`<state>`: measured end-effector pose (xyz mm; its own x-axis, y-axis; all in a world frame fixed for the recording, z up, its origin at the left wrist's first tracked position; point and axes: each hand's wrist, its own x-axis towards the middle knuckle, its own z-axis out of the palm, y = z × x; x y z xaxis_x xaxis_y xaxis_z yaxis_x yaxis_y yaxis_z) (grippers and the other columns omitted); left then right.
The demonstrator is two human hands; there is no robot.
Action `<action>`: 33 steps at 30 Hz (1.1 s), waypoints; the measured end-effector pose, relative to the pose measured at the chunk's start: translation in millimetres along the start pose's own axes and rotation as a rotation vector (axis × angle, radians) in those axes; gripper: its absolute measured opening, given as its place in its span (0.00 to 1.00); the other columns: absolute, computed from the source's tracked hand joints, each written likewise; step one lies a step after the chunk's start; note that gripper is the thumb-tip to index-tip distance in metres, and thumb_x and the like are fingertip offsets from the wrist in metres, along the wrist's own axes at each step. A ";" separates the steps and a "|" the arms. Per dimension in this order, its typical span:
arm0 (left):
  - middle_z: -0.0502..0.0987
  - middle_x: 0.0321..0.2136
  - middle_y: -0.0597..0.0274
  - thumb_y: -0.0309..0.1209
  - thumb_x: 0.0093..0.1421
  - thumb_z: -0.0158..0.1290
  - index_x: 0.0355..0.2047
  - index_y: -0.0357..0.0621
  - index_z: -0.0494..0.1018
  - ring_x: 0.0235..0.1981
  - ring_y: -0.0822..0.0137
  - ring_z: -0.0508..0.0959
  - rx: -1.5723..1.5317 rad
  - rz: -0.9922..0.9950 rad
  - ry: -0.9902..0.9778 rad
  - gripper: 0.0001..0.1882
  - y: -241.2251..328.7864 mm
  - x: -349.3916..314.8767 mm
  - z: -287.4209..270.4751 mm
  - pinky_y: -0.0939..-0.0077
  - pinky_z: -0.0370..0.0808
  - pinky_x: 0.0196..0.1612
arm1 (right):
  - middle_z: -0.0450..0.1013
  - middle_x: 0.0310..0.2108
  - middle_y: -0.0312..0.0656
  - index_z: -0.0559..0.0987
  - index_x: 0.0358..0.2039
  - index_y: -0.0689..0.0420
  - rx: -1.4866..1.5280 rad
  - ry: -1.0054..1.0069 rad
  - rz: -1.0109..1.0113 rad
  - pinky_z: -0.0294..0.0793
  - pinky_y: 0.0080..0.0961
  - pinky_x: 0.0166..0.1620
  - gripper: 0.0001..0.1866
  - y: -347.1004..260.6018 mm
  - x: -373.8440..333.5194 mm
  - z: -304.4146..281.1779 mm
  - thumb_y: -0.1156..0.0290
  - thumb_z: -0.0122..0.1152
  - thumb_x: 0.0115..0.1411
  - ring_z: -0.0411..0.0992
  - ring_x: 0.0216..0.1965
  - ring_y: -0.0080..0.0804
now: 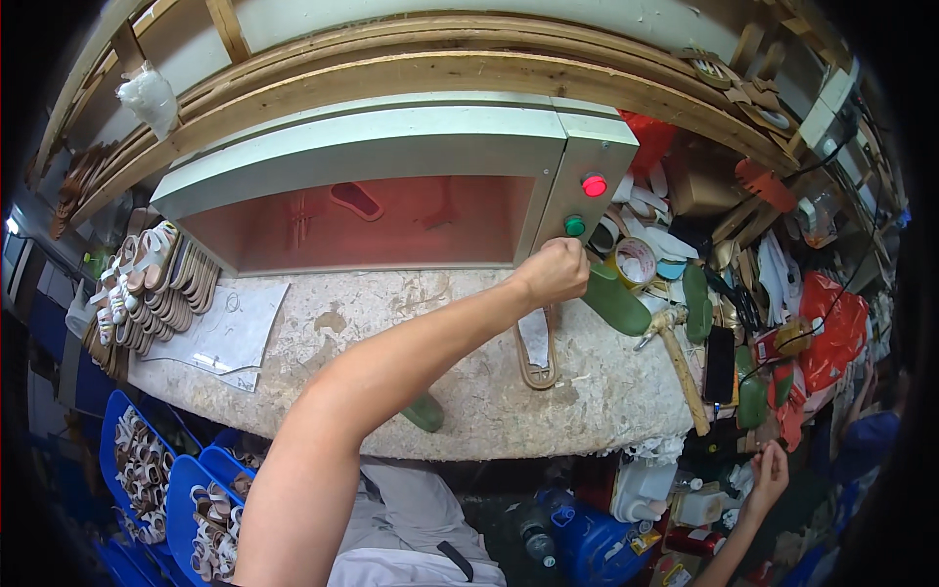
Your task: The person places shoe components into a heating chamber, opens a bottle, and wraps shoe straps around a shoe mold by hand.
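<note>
My left hand [556,271] is closed in a fist at the bench, just below the green button [575,226] of a metal cabinet. What it holds, if anything, is hidden. Under it lies a sandal sole [538,357] with a tan rim and pale inner face. A green shoe last [618,301] rests right beside the fist. Another green last [424,413] pokes out from beneath my left forearm. Off the bench's right end is my right hand [768,472], its fingers bent and drawn together; anything between them is too small to make out.
Inside the red-lit cabinet [357,157] sits a dark sole [356,202]. Stacked sandals [147,284] and a paper sheet [220,328] occupy the left. A hammer [682,377], tape roll [636,262], phone [720,364] and red bag [831,328] crowd the right. Blue bins [186,499] hold sandals.
</note>
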<state>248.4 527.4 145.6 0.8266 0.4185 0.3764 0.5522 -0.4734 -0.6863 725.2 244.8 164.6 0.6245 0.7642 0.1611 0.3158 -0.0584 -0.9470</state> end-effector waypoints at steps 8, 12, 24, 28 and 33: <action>0.75 0.19 0.63 0.31 0.50 0.55 0.21 0.47 0.78 0.19 0.64 0.78 -0.005 -0.135 -0.428 0.05 9.5 18.3 -11.1 0.66 0.68 0.13 | 0.77 0.35 0.39 0.78 0.44 0.63 -0.023 -0.247 -0.039 0.75 0.18 0.39 0.09 -30.7 -57.1 73.3 0.72 0.59 0.66 0.73 0.32 0.20; 0.79 0.21 0.63 0.34 0.56 0.55 0.21 0.48 0.80 0.21 0.63 0.81 -0.336 -0.163 -0.428 0.09 3.0 -1.8 -17.2 0.63 0.74 0.19 | 0.77 0.34 0.40 0.78 0.41 0.66 -0.012 -0.409 -0.137 0.74 0.18 0.40 0.07 -54.0 -88.7 129.3 0.79 0.58 0.64 0.74 0.33 0.23; 0.79 0.44 0.49 0.32 0.56 0.54 0.45 0.44 0.77 0.47 0.58 0.80 -0.092 -0.615 -0.406 0.16 -128.4 -257.1 29.5 0.58 0.78 0.45 | 0.75 0.48 0.51 0.77 0.52 0.61 0.023 -0.998 -0.603 0.71 0.38 0.52 0.26 -140.8 -231.0 355.3 0.69 0.71 0.52 0.72 0.47 0.49; 0.72 0.56 0.57 0.29 0.60 0.48 0.54 0.51 0.73 0.56 0.57 0.73 -0.145 -0.301 -0.447 0.21 -156.8 -249.6 65.2 0.56 0.71 0.58 | 0.72 0.50 0.53 0.69 0.60 0.61 -0.266 -1.130 -0.615 0.70 0.41 0.52 0.35 -142.9 -244.6 392.2 0.62 0.70 0.54 0.70 0.47 0.54; 0.71 0.58 0.55 0.31 0.62 0.46 0.57 0.54 0.72 0.58 0.56 0.71 -0.340 -0.338 -0.749 0.22 -174.9 -222.3 39.1 0.57 0.69 0.60 | 0.72 0.47 0.56 0.68 0.61 0.63 -0.360 -1.195 -0.549 0.71 0.42 0.49 0.36 -144.6 -243.5 396.5 0.62 0.69 0.56 0.71 0.45 0.55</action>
<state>-36.1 547.4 157.6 0.3908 0.9184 -0.0621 0.8549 -0.3872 -0.3453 244.3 321.8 152.1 -0.5760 0.8172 -0.0208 0.6030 0.4076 -0.6858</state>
